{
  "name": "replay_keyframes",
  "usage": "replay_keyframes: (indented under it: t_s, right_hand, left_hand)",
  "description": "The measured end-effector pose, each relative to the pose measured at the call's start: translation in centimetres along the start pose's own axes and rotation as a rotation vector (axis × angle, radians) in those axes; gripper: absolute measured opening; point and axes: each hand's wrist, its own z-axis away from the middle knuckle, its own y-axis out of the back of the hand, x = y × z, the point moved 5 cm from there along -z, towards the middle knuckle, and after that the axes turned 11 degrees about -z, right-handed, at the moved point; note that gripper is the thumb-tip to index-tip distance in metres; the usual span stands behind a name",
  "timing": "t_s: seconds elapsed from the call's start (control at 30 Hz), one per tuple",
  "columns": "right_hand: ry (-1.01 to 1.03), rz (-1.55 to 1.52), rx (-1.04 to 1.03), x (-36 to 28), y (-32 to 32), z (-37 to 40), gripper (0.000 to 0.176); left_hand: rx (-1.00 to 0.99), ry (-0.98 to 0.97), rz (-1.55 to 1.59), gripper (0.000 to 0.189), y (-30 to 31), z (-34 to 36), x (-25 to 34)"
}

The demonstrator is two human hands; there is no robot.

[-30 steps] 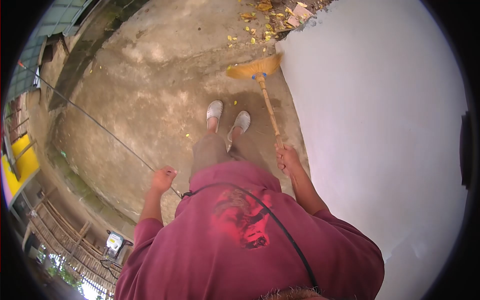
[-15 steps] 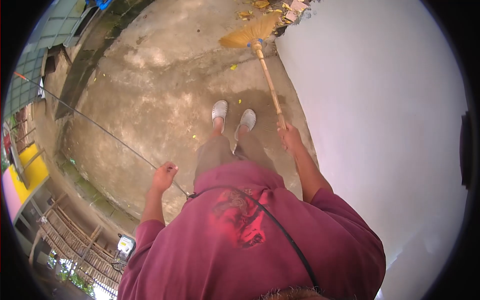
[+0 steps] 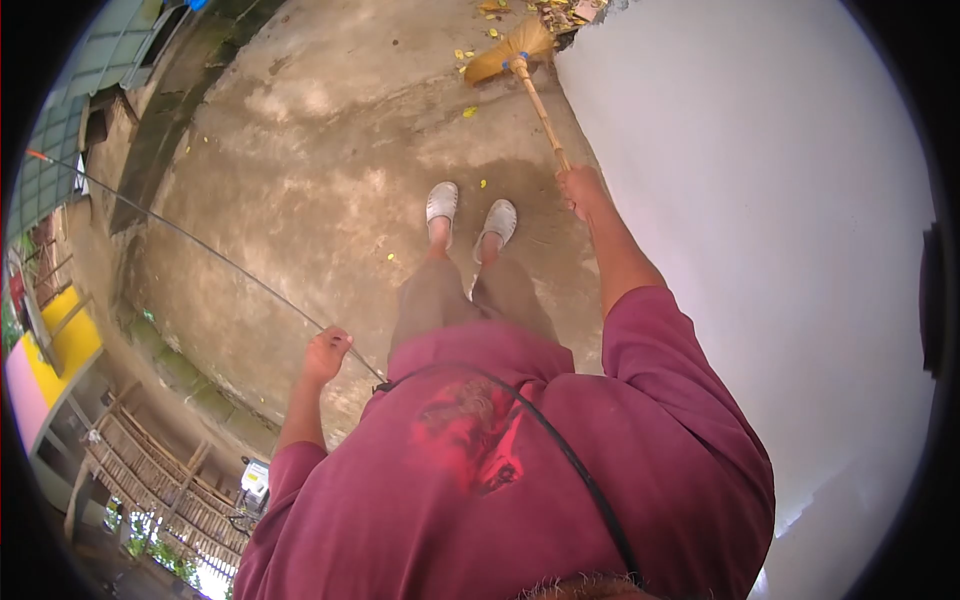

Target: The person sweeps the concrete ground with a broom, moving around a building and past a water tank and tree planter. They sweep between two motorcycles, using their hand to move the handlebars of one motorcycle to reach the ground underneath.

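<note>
My right hand (image 3: 580, 190) is closed round the wooden handle of a broom (image 3: 543, 115). The broom's fanned straw head (image 3: 512, 52) touches the concrete near the leaf litter, beside the white surface. My left hand (image 3: 328, 354) hangs low at my left side with its fingers curled in. A thin dark cord (image 3: 240, 270) passes right by those fingers; whether they hold it is hidden. Small yellow leaves (image 3: 470, 112) lie on the floor below the straw head.
Fallen leaves and broken pieces (image 3: 572, 14) lie at the top by a large white surface (image 3: 740, 200) along the right. My pale clogs (image 3: 441, 202) stand on the stained concrete floor (image 3: 270, 220). A low kerb (image 3: 190, 375) and bamboo slats (image 3: 160, 470) are at left.
My right hand has moved forward and up with the broom, and its arm reaches out straighter. The straw head looks narrower and has turned, uncovering small leaves. My left hand has barely moved.
</note>
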Motion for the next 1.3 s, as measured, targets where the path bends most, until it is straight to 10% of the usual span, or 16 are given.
replay_keyframes:
  t_s: [0.17, 0.4, 0.57, 0.83, 0.9, 1.07, 1.3]
  right_hand:
    - [0.010, 0.147, 0.025, 7.0, 4.8, 13.6, 0.038]
    - [-0.306, -0.034, 0.089, 26.9, 12.4, 35.3, 0.027]
    - [-0.316, 0.835, -0.179, 42.1, 13.9, 33.7, 0.023]
    - [-0.292, 0.261, -0.134, 34.8, 6.8, 14.3, 0.014]
    - [-0.513, -0.245, 0.219, 29.3, 4.9, 11.9, 0.006]
    - [-0.388, -0.304, 0.182, 16.6, 3.7, 14.8, 0.014]
    - [-0.478, -0.248, 0.258, 15.5, 2.1, 27.7, 0.010]
  left_hand:
    - [0.011, -0.005, -0.028, 0.030, 1.6, -1.0, 2.6]
    - [-0.083, -0.064, -0.116, 0.034, -0.2, -1.6, 4.3]
    - [-0.120, -0.050, -0.198, 0.034, 1.5, -1.8, 4.9]
    - [-0.095, -0.109, -0.246, 0.030, 7.9, -3.7, 4.7]
    - [-0.092, -0.107, -0.232, 0.030, 9.2, -5.0, 4.1]
    - [-0.103, -0.121, -0.219, 0.031, 12.6, -9.5, 2.7]
    - [-0.111, -0.159, -0.185, 0.030, 18.5, -15.1, 0.4]
